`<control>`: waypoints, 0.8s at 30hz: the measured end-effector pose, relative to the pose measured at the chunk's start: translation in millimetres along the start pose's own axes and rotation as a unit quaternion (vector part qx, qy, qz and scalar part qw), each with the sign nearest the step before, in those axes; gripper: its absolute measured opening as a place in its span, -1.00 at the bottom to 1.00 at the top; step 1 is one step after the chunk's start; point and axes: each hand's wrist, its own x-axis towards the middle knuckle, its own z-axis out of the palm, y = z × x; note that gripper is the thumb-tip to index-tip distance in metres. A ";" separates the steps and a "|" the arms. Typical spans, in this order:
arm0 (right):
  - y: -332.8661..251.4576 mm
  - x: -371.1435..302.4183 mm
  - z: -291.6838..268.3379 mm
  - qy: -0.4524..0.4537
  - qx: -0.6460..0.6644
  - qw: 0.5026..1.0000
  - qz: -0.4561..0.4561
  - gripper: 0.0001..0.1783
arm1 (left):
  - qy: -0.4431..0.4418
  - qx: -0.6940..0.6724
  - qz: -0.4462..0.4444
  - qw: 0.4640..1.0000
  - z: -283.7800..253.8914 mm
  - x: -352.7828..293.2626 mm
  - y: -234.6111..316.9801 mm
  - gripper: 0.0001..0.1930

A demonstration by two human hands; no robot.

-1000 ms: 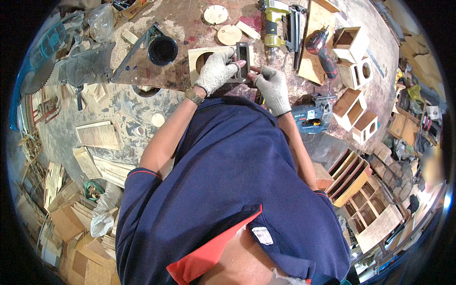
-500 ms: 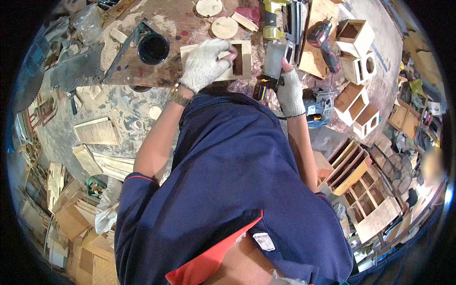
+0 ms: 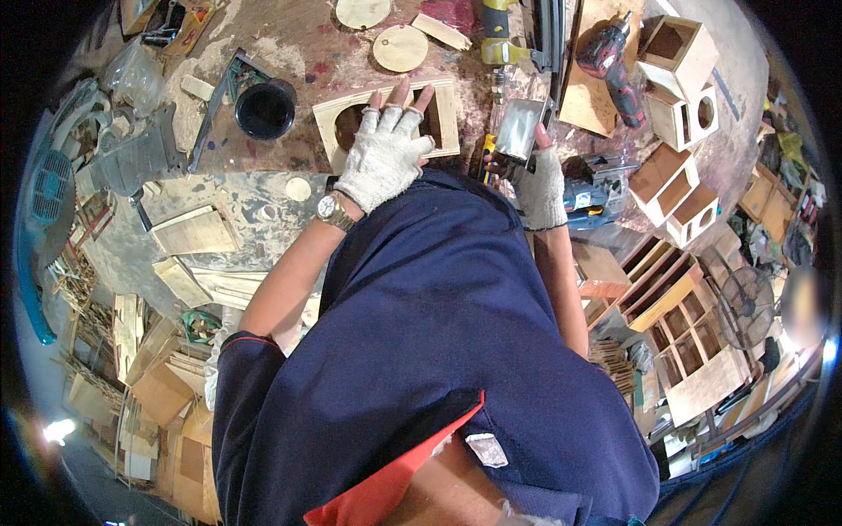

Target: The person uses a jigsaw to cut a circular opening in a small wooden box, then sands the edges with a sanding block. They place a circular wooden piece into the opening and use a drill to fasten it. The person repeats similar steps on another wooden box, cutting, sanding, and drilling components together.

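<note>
My left hand (image 3: 384, 156), in a white fingerless-tipped work glove, lies across a pale wooden box (image 3: 445, 118). Its fingers are spread over the box face, which has a round hole and a rectangular opening, both partly covered by the hand. On the right, my right hand (image 3: 540, 186), gloved the same way, is closed around a tool with a grey, block-shaped body (image 3: 521, 127). The thumb lies along the tool's side, and the other fingers are mostly hidden. Black and yellow parts show beside the tool; its exact kind is unclear.
A black round bowl (image 3: 265, 110) stands left on the workbench. Beyond the box lie wooden discs (image 3: 401, 48) and a wood strip (image 3: 441, 31). At right are a red-black cordless drill (image 3: 611, 68), a blue power tool (image 3: 589, 200) and several small wooden boxes (image 3: 680, 54).
My left hand has gone from bent fingers to spread ones across the box. The box now faces up more, showing its round hole. The grey tool has tilted in my right hand.
</note>
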 end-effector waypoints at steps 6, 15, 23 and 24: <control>-7.3 9.6 -1.9 -0.002 0.012 1.000 0.001 -0.29 | -0.012 -0.005 0.008 1.000 2.4 2.2 -0.4 -0.74; -12.5 7.4 2.0 0.020 0.009 1.000 -0.011 -0.26 | 0.067 -0.141 -0.020 0.988 19.8 2.7 -1.2 -0.87; -16.1 -5.3 3.2 -0.054 0.023 0.998 -0.016 -0.27 | 0.100 -0.207 -0.002 0.973 25.7 -1.3 -10.2 -0.84; -16.2 -6.9 4.1 -0.074 0.020 0.997 -0.016 -0.26 | 0.097 -0.176 0.008 0.980 25.9 -1.7 -9.4 -0.84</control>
